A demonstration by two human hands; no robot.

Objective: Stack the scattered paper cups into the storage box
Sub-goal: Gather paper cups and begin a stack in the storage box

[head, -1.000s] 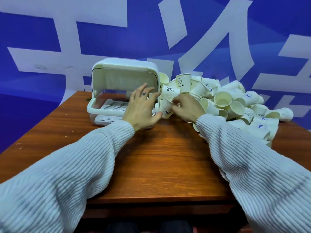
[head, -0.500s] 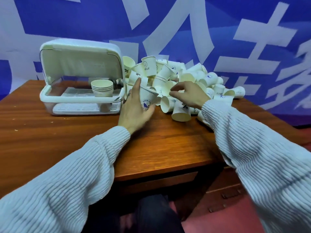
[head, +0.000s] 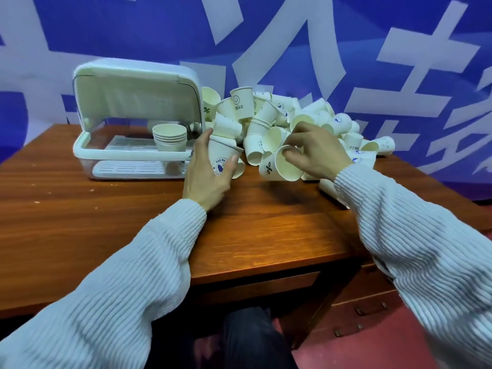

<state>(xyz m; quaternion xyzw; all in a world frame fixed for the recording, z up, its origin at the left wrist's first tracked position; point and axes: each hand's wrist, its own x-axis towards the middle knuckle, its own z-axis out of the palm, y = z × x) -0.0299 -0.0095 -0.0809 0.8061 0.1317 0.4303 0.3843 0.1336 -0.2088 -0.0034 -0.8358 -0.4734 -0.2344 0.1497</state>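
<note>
A white storage box (head: pixel 127 155) with its lid raised stands at the table's back left. Inside it sits a short stack of paper cups (head: pixel 169 137). A heap of white printed paper cups (head: pixel 269 115) lies to the right of the box. My left hand (head: pixel 206 173) grips a small stack of cups with a blue round logo (head: pixel 222 158), just right of the box's front corner. My right hand (head: pixel 315 151) pinches the rim of a cup marked with a percent sign (head: pixel 282 166), which lies tilted with its mouth facing me.
The wooden table (head: pixel 133 222) runs out to its front edge near my forearms. A blue banner with large white characters (head: pixel 292 49) hangs behind. Drawers (head: pixel 359 302) and a red floor show at the lower right.
My left hand has closed round the logo cups and lifted them a little. My right hand has taken the percent cup by its rim. The view has shifted right.
</note>
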